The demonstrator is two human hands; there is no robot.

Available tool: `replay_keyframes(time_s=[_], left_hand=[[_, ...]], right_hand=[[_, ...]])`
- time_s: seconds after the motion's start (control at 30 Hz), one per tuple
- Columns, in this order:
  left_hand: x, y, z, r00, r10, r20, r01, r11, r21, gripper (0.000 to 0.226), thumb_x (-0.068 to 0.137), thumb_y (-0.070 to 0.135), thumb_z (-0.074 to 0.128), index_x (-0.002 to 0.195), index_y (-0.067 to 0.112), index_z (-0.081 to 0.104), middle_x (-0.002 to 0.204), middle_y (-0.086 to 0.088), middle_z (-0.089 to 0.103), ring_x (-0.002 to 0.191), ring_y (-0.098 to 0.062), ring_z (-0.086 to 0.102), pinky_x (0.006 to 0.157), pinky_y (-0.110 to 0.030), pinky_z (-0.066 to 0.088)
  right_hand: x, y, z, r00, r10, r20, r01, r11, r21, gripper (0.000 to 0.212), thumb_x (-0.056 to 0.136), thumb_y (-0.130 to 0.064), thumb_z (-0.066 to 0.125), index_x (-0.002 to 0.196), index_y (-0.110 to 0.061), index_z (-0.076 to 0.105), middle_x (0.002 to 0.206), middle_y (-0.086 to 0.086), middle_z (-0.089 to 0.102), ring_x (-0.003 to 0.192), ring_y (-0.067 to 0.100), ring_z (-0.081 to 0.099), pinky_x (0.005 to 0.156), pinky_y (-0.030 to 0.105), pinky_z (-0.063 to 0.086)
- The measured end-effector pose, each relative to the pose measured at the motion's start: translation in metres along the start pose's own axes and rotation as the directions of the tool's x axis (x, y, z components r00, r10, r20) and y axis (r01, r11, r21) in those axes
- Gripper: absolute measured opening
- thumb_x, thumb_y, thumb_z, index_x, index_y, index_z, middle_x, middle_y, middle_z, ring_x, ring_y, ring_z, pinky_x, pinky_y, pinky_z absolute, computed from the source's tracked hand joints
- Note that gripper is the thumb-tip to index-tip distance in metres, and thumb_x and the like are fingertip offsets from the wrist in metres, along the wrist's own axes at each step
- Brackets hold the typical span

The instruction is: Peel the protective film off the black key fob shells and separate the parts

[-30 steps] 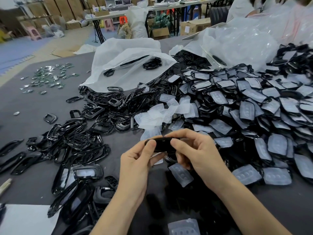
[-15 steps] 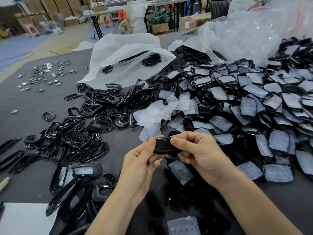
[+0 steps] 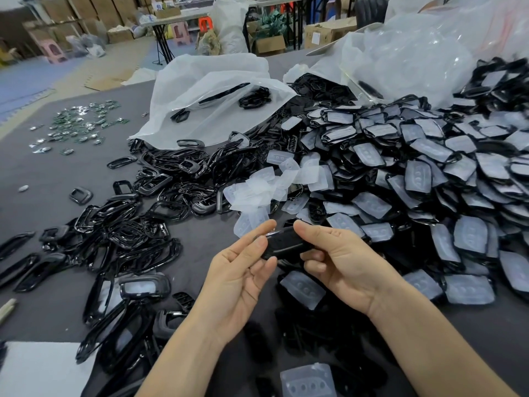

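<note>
Pinching one black key fob shell [image 3: 286,242] at centre frame, just above the grey desk [image 3: 43,173]: nipping its left end between thumb and forefinger of the left grip [image 3: 237,273], clamping its right end with the right grip [image 3: 343,262], thumb on top and fingers curled beneath. Counting two bags at the top of the frame. Finding in the white bag [image 3: 217,90], upper centre, three dark pieces showing through its wall: a long strip, a small frame, a bunch of rings. Finding black parts spilling from the mouth of the clear bag [image 3: 415,53], upper right. Failing to count the heaps: film-covered shells [image 3: 429,173] filling the right side, bare black frames [image 3: 143,219] spreading across the left, peeled films [image 3: 266,184] bunching just above the grips, small green boards [image 3: 83,124] scattering at upper left. Noting one white sheet [image 3: 43,368] at lower left.
</note>
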State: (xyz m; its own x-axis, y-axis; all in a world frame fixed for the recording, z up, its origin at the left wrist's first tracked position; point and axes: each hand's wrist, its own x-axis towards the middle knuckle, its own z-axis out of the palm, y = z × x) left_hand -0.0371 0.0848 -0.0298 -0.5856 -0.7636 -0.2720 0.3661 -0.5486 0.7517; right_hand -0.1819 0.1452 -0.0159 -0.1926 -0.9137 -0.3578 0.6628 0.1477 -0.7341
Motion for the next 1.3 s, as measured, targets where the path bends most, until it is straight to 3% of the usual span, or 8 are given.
replay_keyframes(time_s=[0.1, 0.2, 0.3, 0.63, 0.73, 0.87, 1.1, 1.3], left_hand=[[-0.0008, 0.0005, 0.0016, 0.999, 0.032, 0.03, -0.031, 0.999, -0.034, 0.029, 0.072, 0.006, 0.063, 0.096, 0.01, 0.078, 0.102, -0.011, 0.074, 0.074, -0.008, 0.072, 0.062, -0.014, 0.055], [-0.001, 0.0034, 0.0022, 0.997, 0.073, -0.001, -0.073, 0.997, -0.027, 0.027, 0.074, 0.005, 0.061, 0.094, 0.01, 0.079, 0.106, -0.015, 0.073, 0.078, -0.01, 0.072, 0.064, -0.015, 0.056], [-0.0013, 0.0043, 0.0025, 0.994, 0.105, -0.026, -0.106, 0.994, -0.023, 0.025, 0.074, 0.005, 0.061, 0.091, 0.01, 0.079, 0.106, -0.015, 0.072, 0.082, -0.011, 0.073, 0.066, -0.015, 0.056], [-0.0031, 0.0026, 0.0042, 0.986, 0.167, -0.015, -0.166, 0.985, 0.05, 0.014, 0.07, 0.015, 0.066, 0.075, 0.015, 0.079, 0.086, -0.007, 0.076, 0.074, -0.009, 0.073, 0.063, -0.015, 0.055], [-0.0053, 0.0038, 0.0062, 0.982, 0.187, -0.005, -0.186, 0.982, 0.03, 0.013, 0.071, 0.015, 0.065, 0.072, 0.017, 0.078, 0.083, -0.005, 0.076, 0.069, -0.007, 0.072, 0.059, -0.014, 0.055], [-0.0064, 0.0021, 0.0092, 0.977, 0.211, -0.034, -0.211, 0.977, 0.011, 0.013, 0.071, 0.015, 0.065, 0.069, 0.018, 0.077, 0.081, -0.004, 0.075, 0.067, -0.007, 0.071, 0.056, -0.014, 0.054], [-0.0044, 0.0011, 0.0084, 0.976, 0.213, -0.036, -0.212, 0.976, 0.04, 0.012, 0.07, 0.016, 0.067, 0.06, 0.02, 0.073, 0.082, -0.003, 0.075, 0.066, -0.007, 0.071, 0.056, -0.014, 0.054], [-0.0032, 0.0015, 0.0071, 0.975, 0.222, -0.029, -0.221, 0.974, 0.042, 0.019, 0.072, 0.014, 0.065, 0.054, 0.021, 0.067, 0.071, 0.0, 0.072, 0.056, -0.004, 0.067, 0.054, -0.014, 0.054]], right_hand=[[-0.0014, -0.0006, -0.0012, 1.0, -0.006, 0.001, 0.006, 1.0, 0.022, 0.036, 0.061, -0.02, 0.074, 0.086, 0.003, 0.064, 0.063, 0.004, 0.059, 0.043, 0.004, 0.047, 0.043, 0.016, 0.048], [-0.0034, -0.0014, -0.0015, 0.999, -0.006, 0.052, 0.003, 0.999, 0.044, 0.031, 0.065, -0.011, 0.072, 0.089, 0.007, 0.064, 0.07, 0.011, 0.063, 0.053, 0.011, 0.06, 0.058, 0.025, 0.058], [-0.005, -0.0021, -0.0001, 0.997, -0.052, 0.055, 0.048, 0.997, 0.064, 0.014, 0.062, -0.001, 0.07, 0.072, 0.002, 0.061, 0.069, 0.014, 0.062, 0.057, 0.017, 0.064, 0.059, 0.028, 0.058], [-0.0069, -0.0045, -0.0022, 0.987, -0.101, 0.128, 0.102, 0.995, 0.0, 0.012, 0.068, -0.007, 0.068, 0.059, -0.004, 0.06, 0.064, 0.013, 0.058, 0.068, 0.023, 0.062, 0.065, 0.026, 0.058], [-0.0072, -0.0046, -0.0015, 0.984, -0.091, 0.156, 0.083, 0.995, 0.055, 0.011, 0.072, -0.01, 0.067, 0.066, -0.001, 0.062, 0.064, 0.011, 0.061, 0.061, 0.016, 0.065, 0.066, 0.025, 0.058], [-0.0053, -0.0014, 0.0002, 0.989, -0.083, 0.124, 0.062, 0.983, 0.17, 0.033, 0.075, -0.016, 0.065, 0.098, 0.006, 0.059, 0.064, 0.008, 0.061, 0.059, 0.01, 0.062, 0.064, 0.024, 0.057], [-0.0027, -0.001, 0.0029, 0.997, -0.053, 0.052, 0.04, 0.974, 0.224, 0.02, 0.072, -0.014, 0.065, 0.07, 0.003, 0.075, 0.062, 0.009, 0.059, 0.053, 0.01, 0.06, 0.059, 0.025, 0.058], [-0.003, -0.0007, 0.0031, 0.994, -0.051, 0.096, 0.027, 0.973, 0.23, 0.021, 0.073, -0.014, 0.065, 0.075, 0.005, 0.074, 0.073, 0.013, 0.063, 0.057, 0.012, 0.06, 0.063, 0.027, 0.058]])
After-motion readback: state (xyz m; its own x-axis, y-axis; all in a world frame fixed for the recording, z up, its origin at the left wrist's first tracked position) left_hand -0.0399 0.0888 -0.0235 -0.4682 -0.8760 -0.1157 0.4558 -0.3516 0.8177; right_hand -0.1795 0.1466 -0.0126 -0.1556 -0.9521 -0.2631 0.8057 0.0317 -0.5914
